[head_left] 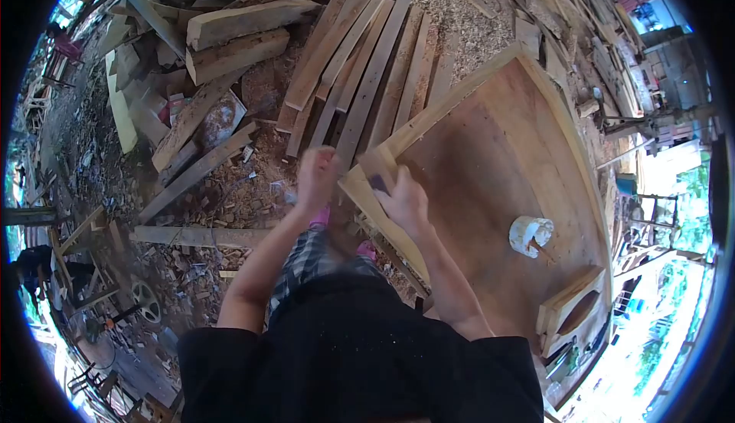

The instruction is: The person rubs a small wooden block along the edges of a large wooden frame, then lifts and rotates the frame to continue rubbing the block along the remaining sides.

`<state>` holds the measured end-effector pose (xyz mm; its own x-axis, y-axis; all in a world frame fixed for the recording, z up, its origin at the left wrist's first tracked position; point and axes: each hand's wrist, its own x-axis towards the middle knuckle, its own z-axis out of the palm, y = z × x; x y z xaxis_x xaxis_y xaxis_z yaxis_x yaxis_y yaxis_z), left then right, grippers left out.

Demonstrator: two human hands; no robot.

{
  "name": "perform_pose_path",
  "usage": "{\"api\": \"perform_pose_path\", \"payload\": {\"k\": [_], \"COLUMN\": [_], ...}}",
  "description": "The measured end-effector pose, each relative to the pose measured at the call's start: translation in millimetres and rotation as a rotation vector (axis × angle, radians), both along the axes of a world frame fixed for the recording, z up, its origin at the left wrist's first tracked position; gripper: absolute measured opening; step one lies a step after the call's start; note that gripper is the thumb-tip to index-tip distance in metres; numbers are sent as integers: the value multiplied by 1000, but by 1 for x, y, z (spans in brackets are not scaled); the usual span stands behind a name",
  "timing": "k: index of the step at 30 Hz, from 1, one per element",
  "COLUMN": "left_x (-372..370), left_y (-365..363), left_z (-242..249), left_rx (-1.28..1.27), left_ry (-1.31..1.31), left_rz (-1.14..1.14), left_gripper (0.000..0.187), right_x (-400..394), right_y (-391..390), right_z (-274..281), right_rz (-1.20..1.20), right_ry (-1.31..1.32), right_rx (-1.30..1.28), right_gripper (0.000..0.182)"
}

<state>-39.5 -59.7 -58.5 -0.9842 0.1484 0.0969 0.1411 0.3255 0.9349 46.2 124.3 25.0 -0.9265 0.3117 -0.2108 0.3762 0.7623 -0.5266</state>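
My left hand [318, 182] is raised at the near left of a large wooden panel's corner. Its fingers are curled closed and slightly blurred; whatever may be inside them is hidden. My right hand [406, 202] is at the same corner, its fingers closed around a short piece of wood [377, 166] with a dark patch beside the thumb. The framed wooden panel [490, 170] lies tilted to the right, with pale strips along its edges. On it stands a white-crusted pot [530, 235] with a brown stick leaning out.
Long planks [375, 63] lie side by side beyond my hands. Thick timber beams [245, 29] are piled at the upper left. A small wooden frame [570, 308] sits at the panel's near right. Wood chips and offcuts [222, 193] cover the ground.
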Motion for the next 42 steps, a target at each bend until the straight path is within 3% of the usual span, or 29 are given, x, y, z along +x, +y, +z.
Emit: {"api": "perform_pose_path", "payload": {"k": [2, 4, 10, 14, 16, 17, 20, 25, 31, 37, 41, 42], "left_x": [25, 42, 34, 22, 14, 12, 10, 11, 10, 15, 9, 6], "left_y": [11, 21, 35, 31, 26, 23, 15, -5, -22, 10, 16, 15], "left_z": [-13, -12, -4, -24, -48, -55, -56, -26, -47, -26, -38, -40], "left_rx": [25, -187, -354, -364, -77, -80, 25, 301, 238, -68, -152, -84], "left_ry": [-71, -89, -314, -388, -513, -508, -487, -808, -677, -506, -524, -583], "left_rz": [-77, -139, -83, -66, -93, -98, -97, -69, 90, 14, -25, -49], "left_gripper": [38, 54, 67, 63, 55, 55, 43, 26, 22, 31, 37, 30], "right_x": [43, 77, 120, 119, 121, 121, 119, 121, 124, 121, 122, 122], "right_y": [17, 22, 16, 12, 11, 11, 13, 11, 11, 11, 10, 10], "right_z": [-15, -13, -16, -21, -21, -20, -18, -17, -25, -19, -19, -20], "right_rz": [-59, -91, -151, -109, -110, -107, -108, -99, -103, -82, -109, -114], "right_ry": [33, 0, -128, -181, -157, -133, -143, -78, -45, -50, -37, -39], "right_rx": [55, 93, 182, 184, 176, 176, 144, 141, 167, 166, 151, 151], "right_gripper": [55, 54, 49, 49, 49, 48, 46, 43, 46, 43, 44, 44]}}
